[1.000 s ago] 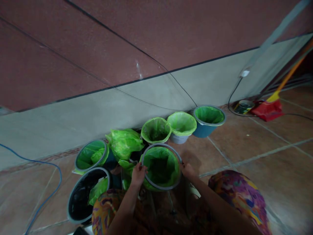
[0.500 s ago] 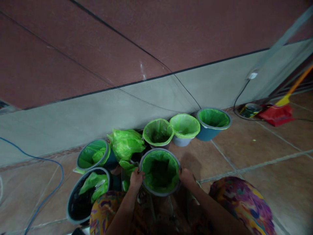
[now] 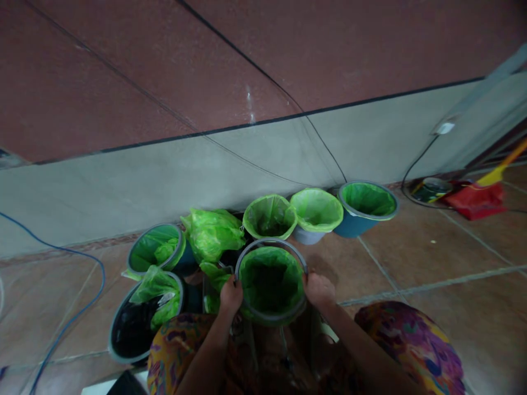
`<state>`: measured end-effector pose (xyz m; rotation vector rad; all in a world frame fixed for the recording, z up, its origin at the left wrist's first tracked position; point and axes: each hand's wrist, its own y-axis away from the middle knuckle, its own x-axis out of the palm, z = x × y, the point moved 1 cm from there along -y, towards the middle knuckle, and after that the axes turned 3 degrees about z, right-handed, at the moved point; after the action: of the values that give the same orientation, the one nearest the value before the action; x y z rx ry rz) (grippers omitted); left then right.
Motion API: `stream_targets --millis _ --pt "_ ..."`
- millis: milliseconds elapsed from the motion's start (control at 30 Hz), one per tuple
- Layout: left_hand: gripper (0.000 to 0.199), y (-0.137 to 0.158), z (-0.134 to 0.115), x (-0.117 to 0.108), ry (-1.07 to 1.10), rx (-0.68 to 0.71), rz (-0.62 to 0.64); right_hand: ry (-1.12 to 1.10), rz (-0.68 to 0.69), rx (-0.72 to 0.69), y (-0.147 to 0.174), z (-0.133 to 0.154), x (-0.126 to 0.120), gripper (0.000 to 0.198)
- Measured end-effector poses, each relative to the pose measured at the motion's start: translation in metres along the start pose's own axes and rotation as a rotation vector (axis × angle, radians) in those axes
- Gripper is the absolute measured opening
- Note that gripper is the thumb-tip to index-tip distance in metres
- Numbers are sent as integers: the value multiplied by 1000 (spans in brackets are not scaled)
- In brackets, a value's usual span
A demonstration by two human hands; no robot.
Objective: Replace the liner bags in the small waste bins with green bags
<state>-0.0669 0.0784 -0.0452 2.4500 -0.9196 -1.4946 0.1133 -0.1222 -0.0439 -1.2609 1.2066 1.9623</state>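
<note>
Between my knees stands a round trash bin with a green plastic liner (image 3: pixel 259 260) inside it. My left hand (image 3: pixel 231 296) is closed on the left side of its grey rim ring (image 3: pixel 272 241). On the opposite side my right hand (image 3: pixel 320 289) grips the same ring, thumb on top. At the far side, the ring sits apart from the liner's edge, with a gap showing between them. The inside of the bin is dark, and I cannot make out its bottom.
Along the wall stand lined bins: a brownish one (image 3: pixel 269 219), a pale one (image 3: pixel 308 236) and a blue one (image 3: pixel 358 226). At left are a lined bin (image 3: pixel 142 249), a black bin (image 3: pixel 132 329) and a bunched green bag (image 3: pixel 214 236). A red dustpan (image 3: pixel 475 202) lies right; a blue cable (image 3: pixel 96 296) crosses left.
The far side of the rim ring has come away from the liner's edge. Both hands keep their hold at its sides. The camera view has shifted slightly.
</note>
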Motion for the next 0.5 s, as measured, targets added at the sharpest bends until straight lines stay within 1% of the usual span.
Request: stream_targets --millis 100,233,367,500 --pt "25 -1 -4 0 -31 -21 14 -12 48 3 -8 3 -2 44" --pt "27 -3 -1 3 -78 -46 47 14 109 0 -13 3 10 42" --pt "28 -3 5 5 -83 -66 73 62 87 -21 -8 2 21 42" --pt "29 -2 6 6 -82 -86 56 68 22 -54 -1 2 22 43"
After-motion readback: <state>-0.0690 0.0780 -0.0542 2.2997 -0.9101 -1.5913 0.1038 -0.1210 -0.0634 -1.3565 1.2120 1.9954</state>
